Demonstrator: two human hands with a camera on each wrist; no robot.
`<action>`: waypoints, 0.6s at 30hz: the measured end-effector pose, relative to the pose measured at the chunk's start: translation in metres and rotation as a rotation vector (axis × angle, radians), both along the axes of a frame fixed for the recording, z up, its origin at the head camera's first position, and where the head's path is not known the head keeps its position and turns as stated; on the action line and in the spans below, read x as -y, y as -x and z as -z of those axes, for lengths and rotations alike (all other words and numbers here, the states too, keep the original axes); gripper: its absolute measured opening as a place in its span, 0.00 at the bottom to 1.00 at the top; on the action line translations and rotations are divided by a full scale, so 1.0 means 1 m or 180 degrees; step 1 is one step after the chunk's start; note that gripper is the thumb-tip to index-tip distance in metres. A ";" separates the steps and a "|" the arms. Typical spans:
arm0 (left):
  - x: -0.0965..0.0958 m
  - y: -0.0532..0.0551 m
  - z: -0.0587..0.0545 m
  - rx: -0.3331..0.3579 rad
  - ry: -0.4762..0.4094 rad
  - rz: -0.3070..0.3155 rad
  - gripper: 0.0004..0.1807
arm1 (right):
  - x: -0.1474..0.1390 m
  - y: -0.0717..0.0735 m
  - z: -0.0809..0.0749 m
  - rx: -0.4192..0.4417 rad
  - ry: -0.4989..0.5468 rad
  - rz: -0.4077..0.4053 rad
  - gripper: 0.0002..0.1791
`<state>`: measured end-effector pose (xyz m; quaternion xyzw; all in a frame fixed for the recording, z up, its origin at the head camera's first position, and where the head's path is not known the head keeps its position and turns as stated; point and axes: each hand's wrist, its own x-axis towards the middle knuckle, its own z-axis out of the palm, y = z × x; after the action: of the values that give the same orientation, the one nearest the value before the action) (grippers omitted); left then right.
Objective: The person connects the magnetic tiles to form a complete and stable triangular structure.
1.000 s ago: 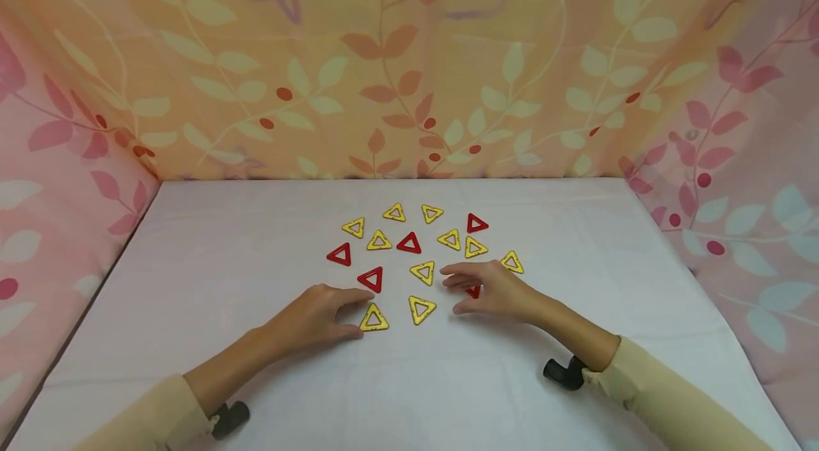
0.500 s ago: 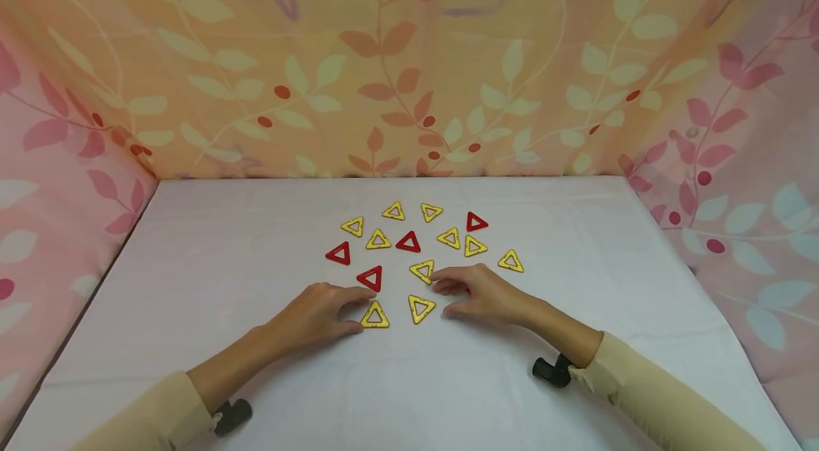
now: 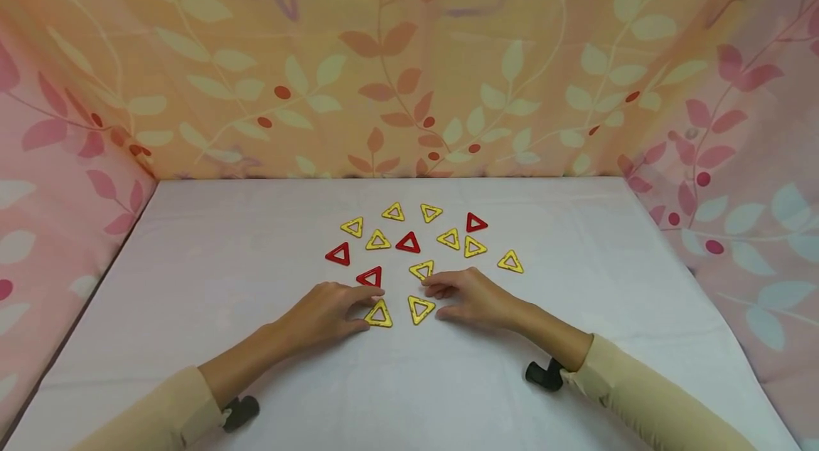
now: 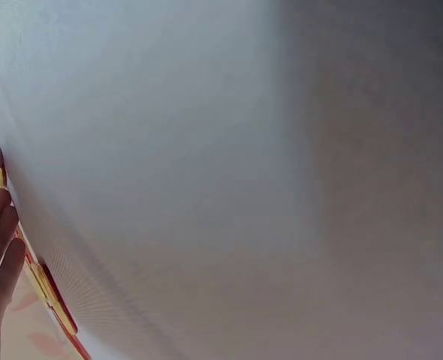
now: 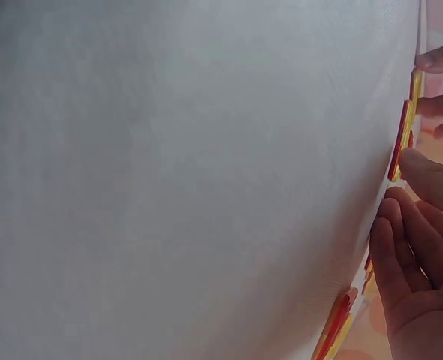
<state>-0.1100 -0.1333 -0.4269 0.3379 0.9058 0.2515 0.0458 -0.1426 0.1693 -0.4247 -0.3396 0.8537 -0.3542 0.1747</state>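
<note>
My left hand [image 3: 326, 312] has thumb and index finger around a flat, open-centred yellow triangle tile [image 3: 387, 324], thumb at its lower left corner and index finger by its top. Just to the right lies a second yellow triangle tile [image 3: 414, 303]. At that tile's right side is my right hand [image 3: 476, 300], thumb tip close to its edge, fingers loosely bent with nothing held. Its index fingertip overlaps the lower tip of another yellow triangle tile [image 3: 416, 268]. A red triangle tile [image 3: 363, 278] sits just beyond the left fingers. In the right wrist view, my right fingers [image 5: 390, 247] are near the tile edges.
More yellow and red triangle tiles lie flat farther back, including a red one [image 3: 416, 247] mid-group and a yellow one [image 3: 517, 267] at the right. A white cloth [image 3: 288, 216] covers the table. Patterned curtains [image 3: 397, 45] enclose the back and sides.
My right hand has moved left toward the second yellow tile. The nearest yellow tile has shifted slightly right with my left hand. A red tile earlier seen under my right hand is out of sight.
</note>
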 end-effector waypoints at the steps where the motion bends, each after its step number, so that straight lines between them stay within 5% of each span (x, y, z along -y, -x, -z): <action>1: -0.001 0.000 0.000 -0.0012 0.0009 -0.0007 0.29 | 0.000 0.000 0.000 -0.0021 -0.0004 0.0004 0.29; 18: -0.010 0.004 -0.001 -0.0115 0.0052 0.0100 0.27 | 0.010 -0.001 -0.001 -0.0369 -0.0153 -0.0041 0.27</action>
<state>-0.1136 -0.1233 -0.4257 0.3562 0.9031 0.2372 0.0362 -0.1415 0.1591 -0.4241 -0.3607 0.8684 -0.3122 0.1353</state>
